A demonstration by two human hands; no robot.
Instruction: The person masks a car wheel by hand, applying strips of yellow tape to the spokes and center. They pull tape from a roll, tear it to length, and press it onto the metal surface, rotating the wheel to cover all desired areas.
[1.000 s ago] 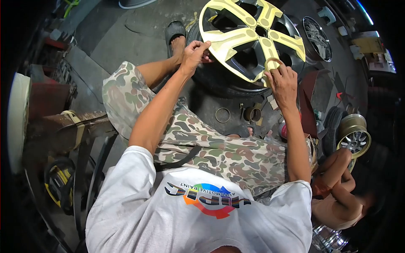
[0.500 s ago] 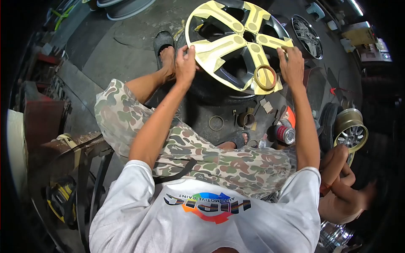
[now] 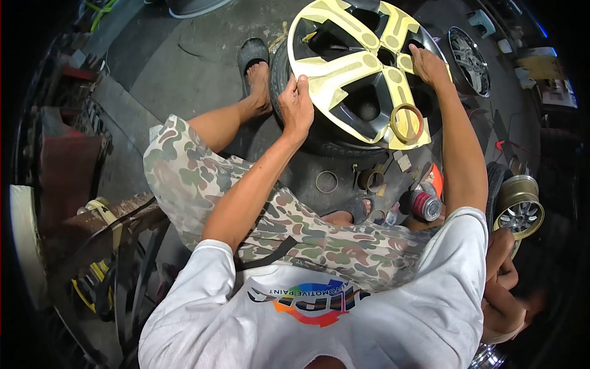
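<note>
A dark wheel rim with spokes covered in yellow masking tape rests on a tire. My left hand grips the rim's left edge, fingers curled behind it and thumb at the front. My right hand lies over the right spoke, its fingertips near a dark opening beside the hub; its palm covers part of the taped spoke. A tape roll sits on the lower right spoke, close below my right hand.
Tape rings, a red-labelled can and small scraps lie on the floor near my foot. More wheels stand at the right, beside another person. A metal frame is at the left.
My right hand has moved from the rim's right edge inward along the spoke towards the hub. My left hand stays at the left edge. The whole view has shifted slightly.
</note>
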